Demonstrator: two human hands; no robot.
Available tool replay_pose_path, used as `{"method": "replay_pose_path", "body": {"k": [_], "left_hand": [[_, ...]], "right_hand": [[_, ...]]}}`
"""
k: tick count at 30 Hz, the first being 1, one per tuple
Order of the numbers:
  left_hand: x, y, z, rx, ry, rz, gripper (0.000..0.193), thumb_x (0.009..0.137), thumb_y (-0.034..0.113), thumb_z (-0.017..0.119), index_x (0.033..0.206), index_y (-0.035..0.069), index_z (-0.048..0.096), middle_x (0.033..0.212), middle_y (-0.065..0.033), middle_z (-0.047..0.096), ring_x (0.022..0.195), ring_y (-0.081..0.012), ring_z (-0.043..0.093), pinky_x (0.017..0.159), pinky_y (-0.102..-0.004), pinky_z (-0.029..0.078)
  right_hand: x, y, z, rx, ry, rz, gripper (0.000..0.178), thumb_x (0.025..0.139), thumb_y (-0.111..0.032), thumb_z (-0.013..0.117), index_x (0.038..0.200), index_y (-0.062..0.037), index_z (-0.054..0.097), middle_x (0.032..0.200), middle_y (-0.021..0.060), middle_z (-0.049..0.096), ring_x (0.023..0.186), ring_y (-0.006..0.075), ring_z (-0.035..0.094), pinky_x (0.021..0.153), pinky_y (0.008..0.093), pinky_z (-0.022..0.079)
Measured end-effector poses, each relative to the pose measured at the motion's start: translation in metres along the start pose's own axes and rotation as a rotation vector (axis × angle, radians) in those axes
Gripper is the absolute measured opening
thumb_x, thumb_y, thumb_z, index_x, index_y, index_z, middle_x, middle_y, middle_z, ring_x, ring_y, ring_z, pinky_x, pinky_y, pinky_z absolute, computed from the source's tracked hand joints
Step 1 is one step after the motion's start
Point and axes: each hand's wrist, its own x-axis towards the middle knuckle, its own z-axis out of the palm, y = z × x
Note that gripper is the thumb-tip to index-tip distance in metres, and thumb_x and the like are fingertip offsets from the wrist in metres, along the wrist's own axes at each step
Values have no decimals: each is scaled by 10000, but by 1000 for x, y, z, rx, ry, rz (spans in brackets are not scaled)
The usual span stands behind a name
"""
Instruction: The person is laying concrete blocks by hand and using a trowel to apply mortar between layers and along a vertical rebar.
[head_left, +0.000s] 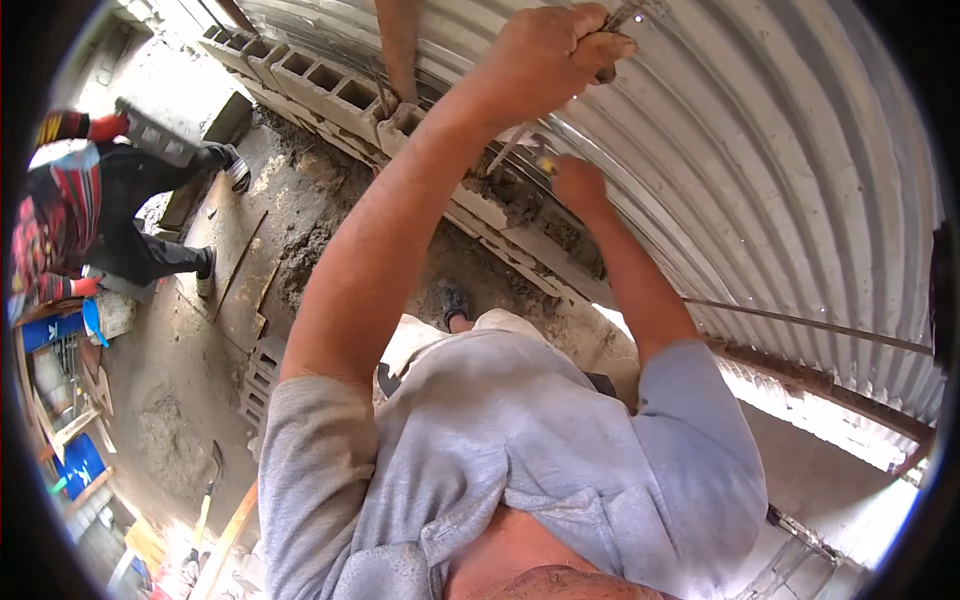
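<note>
My left hand (575, 48) is raised high in front of the corrugated metal sheet. Its fingers are closed around a thin rod (627, 12), which sticks out past the fist. Lower and to the right, my right hand (580, 187) grips a tool with a yellow handle (548, 165). The tool's metal end is small and blurred, so its kind does not show. Just beside that tool, a thin bar (505, 152) rises at a slant from the concrete block wall (480, 208). Wet mortar (520, 200) lies in and on the blocks there.
Corrugated sheeting (760, 150) stands close behind the wall. Hollow blocks (325, 78) continue to the upper left, past a wooden post (397, 50). At left, a person in red gloves (105, 127) carries a grey block (155, 135). A shovel (208, 490) lies lower left.
</note>
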Motion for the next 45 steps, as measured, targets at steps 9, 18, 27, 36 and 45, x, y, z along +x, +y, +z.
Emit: {"method": "replay_pose_path", "body": {"k": [9,18,27,36,45], "left_hand": [[9,-54,-11,908,55,781,291,986,270,584,913,-11,602,740,-118,618,698,-193,582,665,-357,477],[29,-62,62,508,319,179,245,844,351,607,916,144,718,812,-78,703,745,-304,686,615,-469,502],[21,-34,41,419,226,77,239,856,312,567,871,144,736,825,-91,720,778,-345,702,660,-488,531],[7,-53,13,726,272,545,219,819,192,667,1032,139,658,1111,-43,653,869,-260,682,676,-394,564],[0,-10,1,-91,26,64,309,990,290,589,922,-11,597,727,-115,616,700,-193,593,661,-354,480]], "right_hand": [[-37,37,9,-176,-142,-127,331,865,-101,581,1183,-149,660,1031,174,692,971,377,663,824,490,531],[-120,53,11,-124,-298,141,360,846,-174,672,1182,-47,653,1127,175,680,1003,390,646,874,462,495],[-139,3,10,233,-501,-65,350,868,-204,667,1139,16,632,1068,220,678,990,320,651,881,423,480],[-91,-63,58,250,-391,-14,387,915,-369,600,1033,-3,649,973,258,675,942,435,645,782,485,512],[-91,-71,46,1129,-723,655,313,981,-353,598,1016,-43,618,674,-2,566,490,102,504,464,294,441]]}}
